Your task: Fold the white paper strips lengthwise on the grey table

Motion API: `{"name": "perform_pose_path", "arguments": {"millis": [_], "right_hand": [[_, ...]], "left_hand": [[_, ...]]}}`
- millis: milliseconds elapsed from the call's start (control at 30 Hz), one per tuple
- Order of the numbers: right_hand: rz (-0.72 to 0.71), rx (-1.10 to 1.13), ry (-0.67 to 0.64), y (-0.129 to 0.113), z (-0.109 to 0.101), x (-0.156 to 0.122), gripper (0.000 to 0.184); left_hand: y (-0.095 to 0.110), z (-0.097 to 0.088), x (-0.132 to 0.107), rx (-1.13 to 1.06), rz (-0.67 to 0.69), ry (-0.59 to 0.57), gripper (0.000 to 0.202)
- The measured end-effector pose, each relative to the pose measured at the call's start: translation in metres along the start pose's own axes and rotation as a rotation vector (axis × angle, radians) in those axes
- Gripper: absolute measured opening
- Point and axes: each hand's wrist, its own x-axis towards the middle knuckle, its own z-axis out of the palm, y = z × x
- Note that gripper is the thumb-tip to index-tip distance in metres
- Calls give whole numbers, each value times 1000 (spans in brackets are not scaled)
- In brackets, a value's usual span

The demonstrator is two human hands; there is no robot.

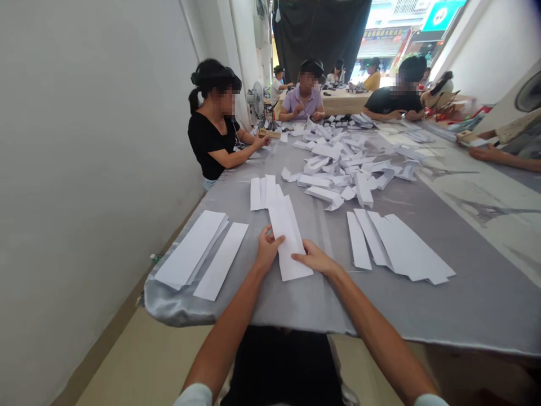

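Both hands grip one long white paper piece (pixel 289 231), tilted with its far end over a small group of white paper pieces (pixel 257 194). My left hand (pixel 267 248) is closed on its left edge, thumb on top. On the right edge, my right hand (pixel 315 258) pinches it, the thumb lying across the face and the other fingers hidden beneath. Left of my hands lies a stack of white paper strips (pixel 190 248) with a single strip (pixel 222 262) beside it. To the right, several paper strips (pixel 401 245) are fanned out.
A large heap of folded white paper pieces (pixel 338 163) covers the table's middle. The grey tablecloth (pixel 296 313) ends just before my body. A co-worker in black (pixel 215 135) sits at the left edge; other people sit at the far side and right. A white wall (pixel 93 141) stands left.
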Motion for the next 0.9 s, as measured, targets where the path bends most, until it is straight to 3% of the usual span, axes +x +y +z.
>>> {"name": "perform_pose_path", "arguments": {"millis": [200, 333, 433, 533, 700, 900], "right_hand": [[-135, -465, 211, -3, 19, -6, 40], [-45, -826, 369, -7, 32, -11, 30], [-9, -961, 414, -7, 33, -11, 30], [-18, -988, 410, -4, 28, -9, 32], [-22, -874, 452, -1, 28, -6, 30], [-80, -711, 496, 7, 34, -1, 28]], "left_hand": [[-3, 5, 1, 40, 57, -48, 50], [-3, 5, 1, 55, 132, 91, 46], [-2, 2, 2, 89, 142, 186, 43], [-4, 2, 3, 142, 147, 165, 44], [-9, 7, -1, 398, 293, 55, 29], [-12, 6, -2, 440, 331, 93, 26]]}}
